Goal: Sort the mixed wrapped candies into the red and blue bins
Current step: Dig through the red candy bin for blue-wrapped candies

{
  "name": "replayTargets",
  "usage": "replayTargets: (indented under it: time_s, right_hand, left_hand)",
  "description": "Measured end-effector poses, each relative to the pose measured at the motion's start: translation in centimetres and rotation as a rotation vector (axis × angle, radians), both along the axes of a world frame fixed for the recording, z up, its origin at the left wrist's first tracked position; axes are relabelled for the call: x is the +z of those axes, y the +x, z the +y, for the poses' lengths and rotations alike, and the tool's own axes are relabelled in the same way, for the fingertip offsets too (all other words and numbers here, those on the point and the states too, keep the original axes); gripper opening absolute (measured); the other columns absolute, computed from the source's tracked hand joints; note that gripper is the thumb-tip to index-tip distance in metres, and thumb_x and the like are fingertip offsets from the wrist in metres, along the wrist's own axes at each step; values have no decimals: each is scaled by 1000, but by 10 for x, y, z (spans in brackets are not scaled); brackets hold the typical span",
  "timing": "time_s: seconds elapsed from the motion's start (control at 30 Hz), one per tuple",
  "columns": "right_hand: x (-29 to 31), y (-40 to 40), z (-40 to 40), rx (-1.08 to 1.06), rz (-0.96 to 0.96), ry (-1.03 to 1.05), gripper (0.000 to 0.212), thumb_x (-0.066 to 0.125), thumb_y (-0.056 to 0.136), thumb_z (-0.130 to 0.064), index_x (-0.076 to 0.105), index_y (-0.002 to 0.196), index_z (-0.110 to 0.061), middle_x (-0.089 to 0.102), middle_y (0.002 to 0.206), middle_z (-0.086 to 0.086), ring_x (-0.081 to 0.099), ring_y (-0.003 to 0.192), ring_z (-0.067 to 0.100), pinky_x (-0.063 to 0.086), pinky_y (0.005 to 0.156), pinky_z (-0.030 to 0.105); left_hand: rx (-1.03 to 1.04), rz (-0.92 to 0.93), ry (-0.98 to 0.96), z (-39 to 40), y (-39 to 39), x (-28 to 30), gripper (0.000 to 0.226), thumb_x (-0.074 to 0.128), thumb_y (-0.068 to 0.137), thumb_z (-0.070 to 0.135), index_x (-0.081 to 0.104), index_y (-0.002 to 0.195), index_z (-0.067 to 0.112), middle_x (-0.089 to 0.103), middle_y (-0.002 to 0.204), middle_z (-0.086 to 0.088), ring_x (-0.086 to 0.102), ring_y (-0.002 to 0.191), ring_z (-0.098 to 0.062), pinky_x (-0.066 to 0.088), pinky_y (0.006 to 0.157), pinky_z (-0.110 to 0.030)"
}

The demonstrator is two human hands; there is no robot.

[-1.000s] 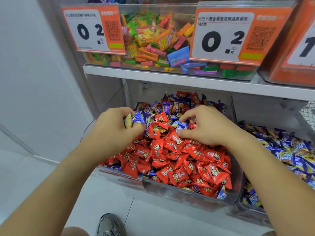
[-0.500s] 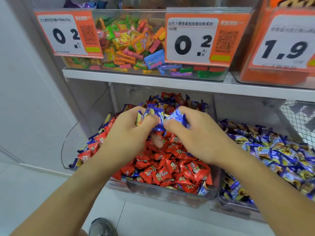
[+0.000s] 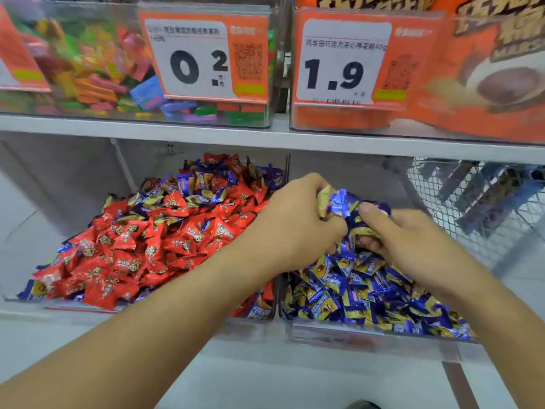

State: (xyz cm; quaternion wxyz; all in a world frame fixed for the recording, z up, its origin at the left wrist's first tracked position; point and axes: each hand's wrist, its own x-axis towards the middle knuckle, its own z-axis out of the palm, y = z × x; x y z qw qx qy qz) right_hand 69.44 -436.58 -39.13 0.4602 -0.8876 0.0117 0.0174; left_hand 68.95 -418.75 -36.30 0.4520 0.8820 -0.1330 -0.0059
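1. The left hand (image 3: 298,222) and the right hand (image 3: 413,240) are hovering over the blue bin (image 3: 339,335), each with fingers curled around a bunch of blue candies (image 3: 342,202). The two hands are nearly touching at the bunch.
2. The blue bin is sitting at 4 o'clock in the head view, already heaped with blue-and-yellow wrapped pieces. The step in hand appears to be the release of the carried bunch into it.
3. For a clean drop, the hands should be opening low over the middle of the heap, away from the front rim, so no piece slides out.
4. The fingers should be spreading fully; a wrapper tail caught between fingers is a likely snag.
5. The red bin (image 3: 253,327) is lying at 9 o'clock, just beside the blue bin. Its red candies (image 3: 141,252) are showing blue strays along the back, at 11 o'clock, and at the front left corner, so sorting is judged unfinished.
6. The shelf (image 3: 206,134) above is carrying other stock and price cards (image 3: 203,57); these are not part of the step.
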Motion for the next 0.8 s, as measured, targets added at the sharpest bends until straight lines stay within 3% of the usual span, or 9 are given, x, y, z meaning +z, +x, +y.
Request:
replayTargets:
  time_s: [0.07, 0.17, 0.23, 0.33, 0.43, 0.5, 0.57, 0.63, 0.8]
  right_hand:
    - [-9, 6, -17, -35, -25, -71, 54, 53, 96, -51, 61, 70, -4, 49, 47, -5, 37, 43, 10, 30, 55, 33]
    - [-15, 11, -27, -31, -91, -79, 19, 65, 91, -43, 73, 85, -27, 65, 68, -2, 45, 47, 10, 39, 57, 31]
    - [-12, 13, -28, -57, -100, -12, 16, 70, 90, -35, 71, 106, -32, 69, 89, 4, 51, 45, 8, 43, 55, 28]
    - [-7, 16, -29, -78, -115, 121, 35, 68, 92, -33, 64, 127, -36, 67, 109, -3, 68, 55, 10, 52, 58, 21]
    - [-2, 20, -26, -58, -171, 89, 38, 68, 91, -39, 65, 128, -40, 68, 121, -11, 70, 98, 11, 55, 94, 39]
    - [-1, 25, -16, -56, -202, 28, 28, 69, 90, -38, 72, 118, -35, 66, 124, -16, 61, 113, 4, 48, 105, 37]
    - [1, 26, -7, -54, -237, -41, 11, 68, 91, -33, 74, 101, -34, 68, 114, -16, 62, 107, 5, 48, 96, 26]
    - [3, 24, 15, -22, -283, -110, 11, 67, 92, -27, 73, 93, -36, 69, 94, -22, 64, 86, 3, 48, 76, 14]
    - [17, 0, 103, 197, -553, -88, 12, 67, 91, -16, 72, 94, -27, 66, 90, -12, 62, 80, 0, 47, 71, 11]
  left_hand:
    - [-66, -75, 254, -18, 12, -3, 34, 70, 83, 24, 53, 112, 19, 64, 91, 4, 57, 80, -11, 46, 71, -26]
    - [-217, -67, 499, -27, 21, -9, 81, 76, 79, 40, 31, 143, 21, 46, 127, -5, 47, 108, -20, 42, 97, -35]
    - [-186, -210, 523, -17, 17, -11, 81, 70, 82, 46, 26, 148, 27, 42, 134, -1, 38, 124, -21, 33, 108, -45]
    - [-63, -341, 346, 13, 10, -18, 52, 63, 89, 41, 45, 136, 27, 50, 124, 7, 42, 122, -14, 35, 106, -37]
    - [65, -333, 388, 58, 9, -31, 34, 59, 91, 38, 58, 121, 23, 54, 115, 8, 48, 114, -13, 33, 95, -24]
    - [116, -272, 481, 90, 10, -38, 35, 60, 91, 38, 59, 120, 19, 56, 115, 3, 50, 113, -16, 34, 93, -24]
    - [128, -222, 542, 109, 11, -40, 40, 65, 89, 36, 58, 124, 17, 55, 116, 0, 51, 114, -19, 35, 93, -25]
    - [186, -206, 560, 126, 10, -39, 44, 65, 89, 36, 56, 127, 17, 54, 117, -2, 50, 115, -20, 34, 93, -26]
    - [295, -189, 610, 174, 17, -44, 40, 61, 88, 44, 62, 116, 16, 58, 107, -9, 54, 110, -31, 42, 96, -39]
